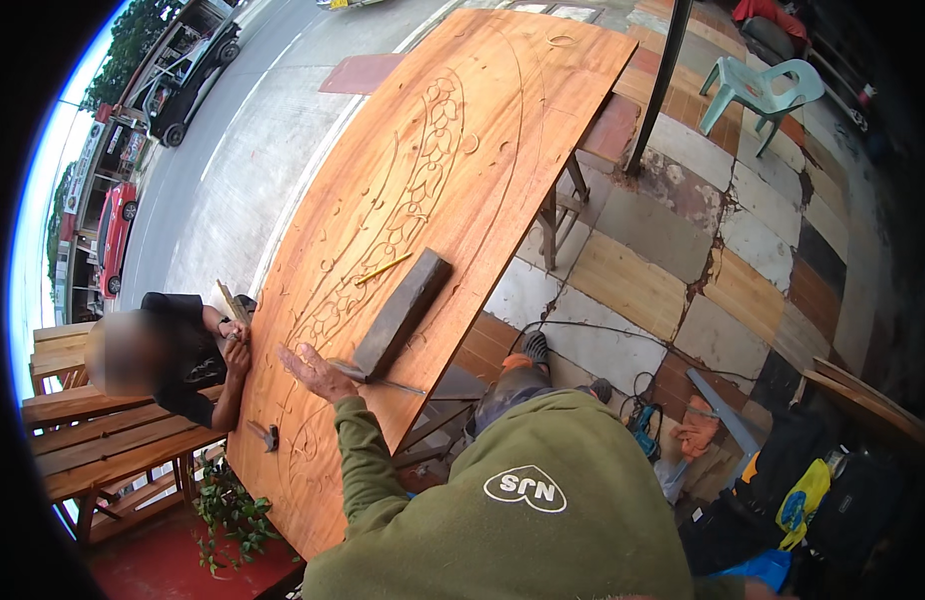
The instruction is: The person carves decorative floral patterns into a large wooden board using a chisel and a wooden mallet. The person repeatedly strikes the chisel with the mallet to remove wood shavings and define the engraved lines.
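Note:
My left hand (321, 374) rests over the near part of a large wooden panel (503, 130), its fingers spread and holding nothing that I can see. Beside its palm lies a slim tool with a thin metal shaft (398, 386), partly hidden. A long dark grey block (404, 315) sits just beyond, and a yellow pencil (384, 268) lies near it. Carved leaf and vine lines (423, 180) run along the panel. A small dark metal tool (267, 436) is on the panel's left edge. My right hand is out of view.
At the left edge a co-worker (188, 345) holds a narrow wooden piece (233, 302). Slatted benches (123, 425) and a leafy plant (228, 515) stand nearby. A post (663, 85), green chair (768, 95), floor cable (623, 335) and bags (808, 500) are to the right.

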A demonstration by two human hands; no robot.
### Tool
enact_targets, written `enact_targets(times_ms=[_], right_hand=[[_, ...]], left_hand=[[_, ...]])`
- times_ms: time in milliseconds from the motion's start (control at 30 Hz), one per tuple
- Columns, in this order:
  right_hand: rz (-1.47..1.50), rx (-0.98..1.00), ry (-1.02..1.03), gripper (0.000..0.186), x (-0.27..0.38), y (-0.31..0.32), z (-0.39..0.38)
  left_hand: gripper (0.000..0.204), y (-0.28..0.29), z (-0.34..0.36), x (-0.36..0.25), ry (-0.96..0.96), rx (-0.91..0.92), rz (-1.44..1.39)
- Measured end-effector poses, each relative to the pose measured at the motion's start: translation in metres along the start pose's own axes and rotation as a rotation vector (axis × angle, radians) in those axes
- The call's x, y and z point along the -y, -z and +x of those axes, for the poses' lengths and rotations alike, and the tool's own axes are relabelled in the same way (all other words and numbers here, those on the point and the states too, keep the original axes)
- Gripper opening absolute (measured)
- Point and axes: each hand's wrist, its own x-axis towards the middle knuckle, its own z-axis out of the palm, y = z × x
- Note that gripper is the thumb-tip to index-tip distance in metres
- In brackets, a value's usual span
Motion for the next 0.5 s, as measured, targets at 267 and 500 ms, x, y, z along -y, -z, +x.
enact_targets(times_ms=[267,500], right_hand=[[0.904,0.862,-0.408,0.050,0.243,-0.215,-0.263],[1.349,1.702,-0.679,0.056,0.407,-0.229,-0.372]], left_hand=[[0.063,-0.053,-0.035,-0.208,-0.507,0.674,-0.525],[0.069,-0.037,-0.049,-0.243,-0.788,0.966,-0.440]])
